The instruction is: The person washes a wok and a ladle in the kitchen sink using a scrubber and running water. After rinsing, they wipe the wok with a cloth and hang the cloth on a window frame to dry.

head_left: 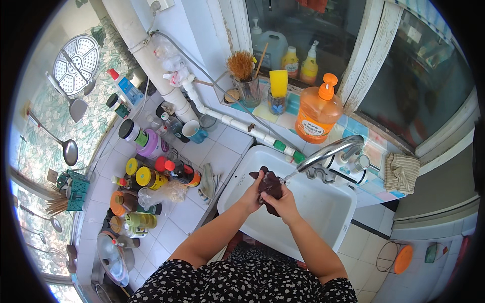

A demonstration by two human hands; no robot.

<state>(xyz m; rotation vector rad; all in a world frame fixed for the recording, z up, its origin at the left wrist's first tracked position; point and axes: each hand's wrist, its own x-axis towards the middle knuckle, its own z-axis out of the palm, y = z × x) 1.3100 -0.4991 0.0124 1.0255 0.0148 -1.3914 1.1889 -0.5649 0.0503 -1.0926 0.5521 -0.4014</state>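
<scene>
Both hands grip a dark maroon, limp, folded piece (270,186) that looks like wet cloth; its exact kind is not plain. My left hand (249,196) is closed on its left side, and my right hand (284,203) is closed on its lower right side. It hangs over the white sink (316,214), below the rim's level or close to it, which I cannot judge exactly. Just to its right is the mouth of the curved metal faucet (333,149), with a stream of water meeting the piece. The fingertips are partly hidden by its folds.
An orange pump bottle (317,113) stands on the tiled sill behind the sink, beside a glass with a yellow sponge (278,83). A striped cloth (401,172) hangs at the right. Several jars and bottles (151,178) crowd the left counter. A white pipe (222,114) runs along the wall.
</scene>
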